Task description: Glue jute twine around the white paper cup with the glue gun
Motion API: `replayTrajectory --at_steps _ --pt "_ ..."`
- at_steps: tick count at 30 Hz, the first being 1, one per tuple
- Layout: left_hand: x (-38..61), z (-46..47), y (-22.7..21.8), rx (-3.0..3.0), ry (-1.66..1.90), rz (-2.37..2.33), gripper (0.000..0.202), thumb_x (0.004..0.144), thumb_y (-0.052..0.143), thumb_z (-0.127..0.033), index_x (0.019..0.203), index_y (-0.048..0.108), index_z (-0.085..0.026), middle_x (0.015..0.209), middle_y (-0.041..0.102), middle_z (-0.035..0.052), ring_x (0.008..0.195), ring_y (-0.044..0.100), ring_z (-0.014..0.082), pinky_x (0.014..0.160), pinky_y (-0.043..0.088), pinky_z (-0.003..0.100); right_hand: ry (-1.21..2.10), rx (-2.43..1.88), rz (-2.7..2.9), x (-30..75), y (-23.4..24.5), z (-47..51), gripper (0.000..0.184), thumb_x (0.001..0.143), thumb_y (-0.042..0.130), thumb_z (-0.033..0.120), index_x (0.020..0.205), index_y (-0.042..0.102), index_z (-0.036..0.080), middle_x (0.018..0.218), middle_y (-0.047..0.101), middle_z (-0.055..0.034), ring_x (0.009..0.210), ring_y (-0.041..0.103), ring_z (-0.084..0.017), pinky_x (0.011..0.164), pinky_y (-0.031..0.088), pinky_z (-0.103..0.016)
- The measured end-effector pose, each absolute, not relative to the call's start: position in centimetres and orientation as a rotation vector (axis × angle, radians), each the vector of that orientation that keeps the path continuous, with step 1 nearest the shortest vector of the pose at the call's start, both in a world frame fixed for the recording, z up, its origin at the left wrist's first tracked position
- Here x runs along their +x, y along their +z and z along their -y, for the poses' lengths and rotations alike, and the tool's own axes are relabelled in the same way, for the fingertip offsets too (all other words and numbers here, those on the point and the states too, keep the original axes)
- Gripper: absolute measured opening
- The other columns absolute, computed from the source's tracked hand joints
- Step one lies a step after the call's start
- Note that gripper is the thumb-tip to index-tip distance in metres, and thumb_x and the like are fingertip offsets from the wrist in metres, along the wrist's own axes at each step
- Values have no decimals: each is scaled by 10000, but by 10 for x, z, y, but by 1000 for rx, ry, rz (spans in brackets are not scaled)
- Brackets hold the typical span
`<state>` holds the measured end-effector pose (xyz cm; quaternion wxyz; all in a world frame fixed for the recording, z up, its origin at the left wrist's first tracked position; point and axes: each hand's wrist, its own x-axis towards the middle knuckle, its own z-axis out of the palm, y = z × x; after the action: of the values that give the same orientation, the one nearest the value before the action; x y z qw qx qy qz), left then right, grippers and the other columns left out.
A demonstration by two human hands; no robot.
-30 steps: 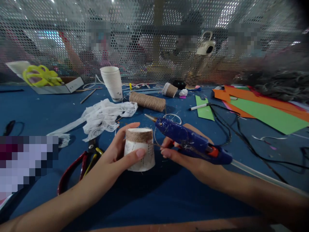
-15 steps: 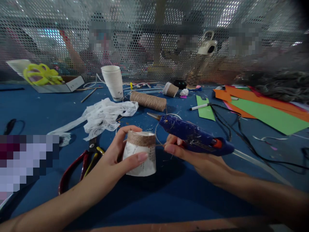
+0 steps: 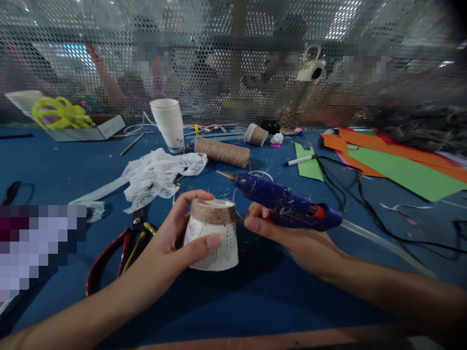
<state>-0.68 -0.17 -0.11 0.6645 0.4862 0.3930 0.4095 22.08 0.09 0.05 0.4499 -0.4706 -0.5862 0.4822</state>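
My left hand (image 3: 182, 233) is closed around an upturned paper cup (image 3: 215, 248), thumb across its front and fingers behind. Brown twine (image 3: 209, 214) is wound in a band about the cup's upper end. In my right hand (image 3: 277, 228) is a blue hot glue gun (image 3: 280, 199), its metal nozzle pointing left above the cup. The right thumb and forefinger also pinch a strand of twine that runs to the band. Behind the cup lies a spool of twine (image 3: 222, 151). Red-handled pliers or cutters (image 3: 124, 248) rest under my left forearm, partly hidden.
White lace ribbon (image 3: 156, 175) lies left of the spool. Stacked paper cups (image 3: 168, 125) and a box with yellow scissors (image 3: 87, 129) stand behind. Coloured paper (image 3: 404, 170), a black cord (image 3: 365, 204) and a clear bottle (image 3: 299, 102) are on the right. A perforated metal screen (image 3: 233, 63) closes the back.
The glue gun has shifted slightly left and its body has tilted a little. The cup has turned or tipped slightly in my left hand, which keeps its grip.
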Motion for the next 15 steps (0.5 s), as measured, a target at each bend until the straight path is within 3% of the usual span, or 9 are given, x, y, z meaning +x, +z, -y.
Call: replayTrajectory --at_steps 15 --pt "-8 3 0 1099 901 -859 469 827 847 -350 1199 562 -370 1050 754 -43 880 698 153 742 582 191 1347 -1134 1305 216 4 -1 306 727 887 351 733 610 220 779 629 59 758 619 -104 800 561 -230"
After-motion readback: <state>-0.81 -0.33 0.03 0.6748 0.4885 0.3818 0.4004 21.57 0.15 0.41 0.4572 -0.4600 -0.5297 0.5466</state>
